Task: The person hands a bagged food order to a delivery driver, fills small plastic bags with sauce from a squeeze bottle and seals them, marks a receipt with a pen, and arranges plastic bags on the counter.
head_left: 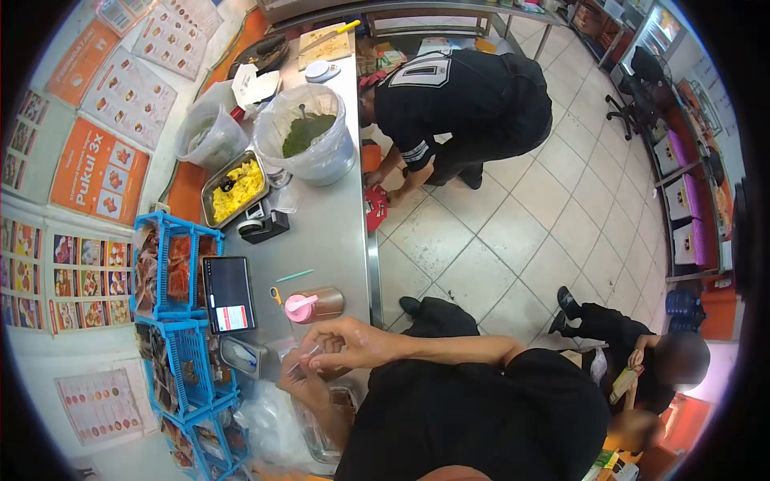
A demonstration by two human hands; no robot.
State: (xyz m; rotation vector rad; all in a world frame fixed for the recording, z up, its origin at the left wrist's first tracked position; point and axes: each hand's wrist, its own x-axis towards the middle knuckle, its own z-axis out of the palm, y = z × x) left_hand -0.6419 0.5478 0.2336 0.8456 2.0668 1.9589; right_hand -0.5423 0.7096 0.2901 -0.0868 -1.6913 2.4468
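My right hand (pixel 346 345) reaches in over the counter edge with its fingers curled and pinched together. Just below it, my left hand (pixel 309 390) is bent, its fingertips close to those of the right. Something small, thin and clear seems to be between the fingers; I cannot make out what. Beside my right hand stands a clear bottle (pixel 327 302) of brown contents with a pink lid (pixel 300 309). A metal tray (pixel 343 398) lies partly under my left forearm, near a clear plastic bag (pixel 269 421).
A tablet (pixel 229 295) stands by blue baskets (pixel 186 357). Farther along the counter (pixel 329 232) are a tray of yellow food (pixel 238 191), a lined tub of leaves (pixel 305 132) and a knife (pixel 330 36). A co-worker (pixel 465 104) bends beside it; another person (pixel 642 353) sits at right.
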